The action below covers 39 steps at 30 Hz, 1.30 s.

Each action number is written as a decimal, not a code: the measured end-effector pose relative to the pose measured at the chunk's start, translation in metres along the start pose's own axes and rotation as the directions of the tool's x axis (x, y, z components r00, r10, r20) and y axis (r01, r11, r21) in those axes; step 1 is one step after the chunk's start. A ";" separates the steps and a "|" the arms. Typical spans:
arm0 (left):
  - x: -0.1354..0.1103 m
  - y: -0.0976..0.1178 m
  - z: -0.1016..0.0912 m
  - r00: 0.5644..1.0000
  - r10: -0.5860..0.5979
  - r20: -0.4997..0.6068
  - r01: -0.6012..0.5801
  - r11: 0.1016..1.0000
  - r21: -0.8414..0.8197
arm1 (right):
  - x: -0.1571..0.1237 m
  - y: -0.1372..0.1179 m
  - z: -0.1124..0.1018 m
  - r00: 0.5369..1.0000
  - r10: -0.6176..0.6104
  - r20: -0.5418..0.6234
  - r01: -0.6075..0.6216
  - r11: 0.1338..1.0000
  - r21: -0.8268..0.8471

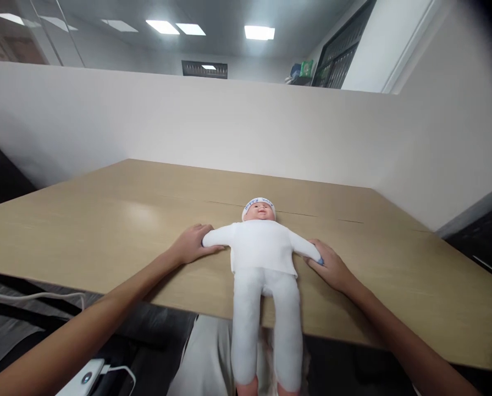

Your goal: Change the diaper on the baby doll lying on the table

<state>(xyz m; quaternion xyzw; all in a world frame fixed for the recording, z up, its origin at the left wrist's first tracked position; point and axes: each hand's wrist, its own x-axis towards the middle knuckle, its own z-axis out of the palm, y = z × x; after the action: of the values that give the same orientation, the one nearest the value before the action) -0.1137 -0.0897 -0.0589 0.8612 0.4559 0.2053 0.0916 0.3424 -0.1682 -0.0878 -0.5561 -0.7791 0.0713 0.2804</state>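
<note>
A baby doll (262,258) in a white suit and white cap lies face up on the wooden table (105,231), its legs hanging over the near edge. My left hand (193,245) is closed on the end of the doll's left-side arm. My right hand (332,267) is closed on the end of the other arm, with a bit of blue showing at the fingers. Both doll arms are stretched out sideways.
A white partition wall (188,121) stands behind the table and along its right side. Below the near edge at the left lie a white device (84,378) and a white cable (31,297). A dark screen (488,242) sits at the far right.
</note>
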 end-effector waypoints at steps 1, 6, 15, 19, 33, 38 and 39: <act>0.013 -0.008 0.003 1.000 0.005 -0.010 -0.005 1.000 -0.002 | 0.012 0.009 0.002 1.000 -0.003 0.002 0.003 1.000 0.000; 0.073 -0.037 0.017 0.998 0.006 -0.056 -0.007 1.000 -0.010 | 0.072 0.048 0.007 1.000 -0.028 0.009 0.028 0.999 0.027; 0.145 -0.090 0.035 0.946 -0.048 -0.319 0.064 0.997 0.039 | 0.140 0.098 0.018 0.992 0.001 -0.128 -0.012 0.996 -0.088; 0.158 -0.107 0.039 0.935 -0.028 -0.354 0.050 0.997 0.055 | 0.145 0.116 0.022 0.971 0.038 -0.235 -0.087 0.976 -0.202; 0.171 -0.118 0.044 0.947 -0.060 -0.316 0.098 0.990 0.105 | 0.167 0.154 0.031 0.984 0.072 -0.166 -0.112 0.962 -0.250; 0.171 -0.121 0.045 0.953 -0.026 -0.302 0.059 0.993 0.099 | 0.167 0.155 0.032 0.978 0.096 -0.187 -0.141 0.959 -0.246; 0.171 -0.121 0.044 0.953 -0.031 -0.301 0.062 0.994 0.095 | 0.167 0.156 0.032 0.974 0.106 -0.198 -0.154 0.958 -0.243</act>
<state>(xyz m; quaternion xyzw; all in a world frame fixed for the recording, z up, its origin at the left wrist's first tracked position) -0.0991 0.1207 -0.0942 0.8128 0.4948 0.3069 -0.0181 0.4173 0.0474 -0.1206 -0.6421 -0.7142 -0.0632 0.2714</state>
